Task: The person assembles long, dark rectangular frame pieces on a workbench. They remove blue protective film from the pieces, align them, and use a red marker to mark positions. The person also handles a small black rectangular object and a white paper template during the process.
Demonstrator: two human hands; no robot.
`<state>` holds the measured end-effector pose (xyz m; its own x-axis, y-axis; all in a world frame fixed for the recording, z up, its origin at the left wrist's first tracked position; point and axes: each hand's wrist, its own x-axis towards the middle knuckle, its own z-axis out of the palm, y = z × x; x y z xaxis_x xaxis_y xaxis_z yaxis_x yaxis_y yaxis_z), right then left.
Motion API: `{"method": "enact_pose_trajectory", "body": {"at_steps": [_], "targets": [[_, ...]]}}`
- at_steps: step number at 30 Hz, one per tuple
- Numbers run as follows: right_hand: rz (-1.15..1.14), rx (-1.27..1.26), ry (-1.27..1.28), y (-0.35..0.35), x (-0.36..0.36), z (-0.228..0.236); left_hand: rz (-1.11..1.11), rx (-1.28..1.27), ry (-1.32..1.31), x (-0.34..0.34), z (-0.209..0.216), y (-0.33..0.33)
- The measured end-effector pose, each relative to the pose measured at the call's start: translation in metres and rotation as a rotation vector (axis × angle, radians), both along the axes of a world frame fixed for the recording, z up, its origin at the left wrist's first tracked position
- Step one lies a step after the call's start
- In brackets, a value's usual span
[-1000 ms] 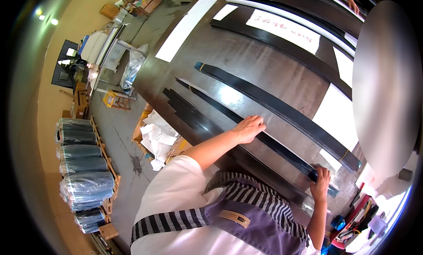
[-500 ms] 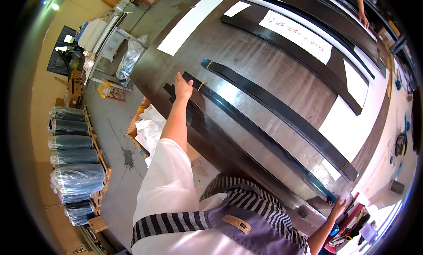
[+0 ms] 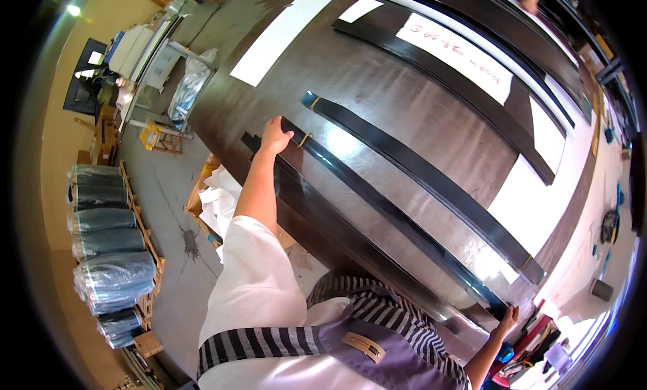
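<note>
A long bundle of dark, glossy strips (image 3: 381, 205), tied with a tan band near its far-left end, lies slantwise across the dark table. My left hand (image 3: 275, 135) grips that far-left end, thumb along its side. At the near-right end, my right hand (image 3: 505, 320) closes around the tip; part of its grip is hidden. Beyond it and roughly parallel lies a second banded bundle of dark strips (image 3: 411, 168), apart from both hands. On the near side, more long dark strips (image 3: 337, 232) run along the table edge below my left forearm.
White sheets (image 3: 290, 33) and more dark strips (image 3: 445, 73) lie farther across the table (image 3: 431, 134). Another person's hand (image 3: 532, 1) shows at the far right. A box of white scraps (image 3: 219, 195) stands left of the table; plastic-wrapped rolls (image 3: 111, 275) rest on pallets.
Both hands have shifted slightly left in the picture along with the held bundle, while the whole view has moved a little. The other person's hand has drawn back toward the top edge.
</note>
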<state>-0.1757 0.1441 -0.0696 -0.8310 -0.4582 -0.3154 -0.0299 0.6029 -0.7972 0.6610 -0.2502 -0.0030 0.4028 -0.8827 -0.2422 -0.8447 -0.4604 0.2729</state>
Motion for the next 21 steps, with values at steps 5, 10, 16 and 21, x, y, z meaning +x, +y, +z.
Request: {"method": "enact_pose_trajectory", "body": {"at_steps": [5, 10, 16, 21], "targets": [[0.032, 0.032, -0.05, -0.017, 0.028, 0.044, -0.109, -0.104, -0.085, -0.009, 0.006, -0.006], [0.301, 0.697, 0.169, 0.004, 0.037, 0.072, -0.505, -0.649, 0.305, -0.155, 0.066, 0.042], [0.521, 0.64, 0.455, 0.042, 0.047, 0.06, -1.703, -0.57, 1.226, -0.401, 0.226, 0.155], [0.544, 0.648, 0.374, 0.032, 0.048, 0.079, -1.974, -1.161, 1.203, -0.445, 0.336, 0.211]]}}
